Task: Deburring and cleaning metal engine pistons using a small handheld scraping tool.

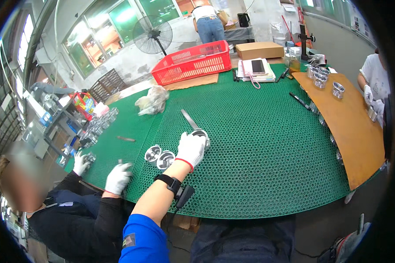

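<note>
My left hand (pixel 191 150), in a white glove with a red cuff, reaches over the green table mat (pixel 259 153). Its fingers curl at the rim of a shiny round metal part (pixel 201 133), hollow like a short cup. A flat, narrow metal strip (pixel 189 119) lies against the far side of that part. Two similar metal parts, one round part (pixel 153 153) and another round part (pixel 166 160), rest just left of my wrist, their open ends up. My right hand does not show.
At left a co-worker's gloved hand (pixel 118 178) is blurred; their other hand (pixel 80 164) touches a metal part. Farther back are a plastic bag (pixel 152 100), a red crate (pixel 193 64), papers with a phone (pixel 258 66) and a marker (pixel 299 101). A brown board (pixel 344 136) carries metal parts at right.
</note>
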A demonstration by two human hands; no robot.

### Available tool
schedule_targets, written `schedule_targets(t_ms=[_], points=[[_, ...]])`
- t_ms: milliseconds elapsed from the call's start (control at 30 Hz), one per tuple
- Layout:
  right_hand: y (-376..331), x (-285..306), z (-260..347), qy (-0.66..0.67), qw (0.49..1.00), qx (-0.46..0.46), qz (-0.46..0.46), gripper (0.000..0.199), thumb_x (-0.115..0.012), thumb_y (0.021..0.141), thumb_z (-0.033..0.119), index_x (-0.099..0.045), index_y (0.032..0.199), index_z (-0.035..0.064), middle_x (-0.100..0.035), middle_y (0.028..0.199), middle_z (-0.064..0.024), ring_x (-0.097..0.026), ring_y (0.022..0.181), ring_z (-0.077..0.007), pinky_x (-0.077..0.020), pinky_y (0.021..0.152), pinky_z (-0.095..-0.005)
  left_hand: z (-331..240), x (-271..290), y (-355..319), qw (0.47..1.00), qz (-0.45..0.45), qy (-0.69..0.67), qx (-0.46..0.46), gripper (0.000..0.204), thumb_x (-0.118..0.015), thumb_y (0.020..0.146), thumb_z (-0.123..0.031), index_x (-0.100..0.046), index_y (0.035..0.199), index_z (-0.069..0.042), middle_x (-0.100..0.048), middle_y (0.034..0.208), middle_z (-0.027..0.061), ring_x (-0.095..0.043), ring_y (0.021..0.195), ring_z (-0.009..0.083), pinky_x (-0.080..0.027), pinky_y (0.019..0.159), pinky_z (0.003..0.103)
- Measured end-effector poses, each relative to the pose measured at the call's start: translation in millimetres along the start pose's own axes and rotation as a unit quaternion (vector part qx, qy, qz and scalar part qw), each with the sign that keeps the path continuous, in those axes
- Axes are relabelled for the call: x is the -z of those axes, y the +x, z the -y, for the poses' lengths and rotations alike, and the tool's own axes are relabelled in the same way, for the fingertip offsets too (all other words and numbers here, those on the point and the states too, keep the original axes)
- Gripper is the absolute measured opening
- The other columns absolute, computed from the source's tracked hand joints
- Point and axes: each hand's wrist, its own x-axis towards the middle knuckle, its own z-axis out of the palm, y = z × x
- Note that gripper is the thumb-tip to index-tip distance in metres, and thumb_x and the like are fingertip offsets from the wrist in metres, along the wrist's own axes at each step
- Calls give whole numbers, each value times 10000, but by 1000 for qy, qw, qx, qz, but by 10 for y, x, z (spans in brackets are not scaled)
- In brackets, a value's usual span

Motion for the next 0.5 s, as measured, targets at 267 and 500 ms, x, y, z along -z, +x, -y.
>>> schedule_targets(t_ms=[267, 500], points=[[-822, 318, -215, 18, 999, -3, 46, 296, -548, 960, 182, -612, 1153, -33, -692, 915, -134, -667, 768, -262, -557, 788, -404, 225, 152, -384, 995, -22, 54, 85, 202, -642, 841, -148, -635, 1036, -95, -684, 942, 142, -654, 929, 330, -425, 971, 527], [-1369, 575, -218, -4, 995, -36, 90, 305, -537, 977, 200, -601, 1157, -38, -688, 915, -131, -664, 772, -258, -556, 803, -407, -795, 818, -855, 978, -81, -177, -72, 397, -782, 755, -218, -656, 1116, -113, -627, 1106, 97, -597, 1114, 307, -384, 1095, 526]])
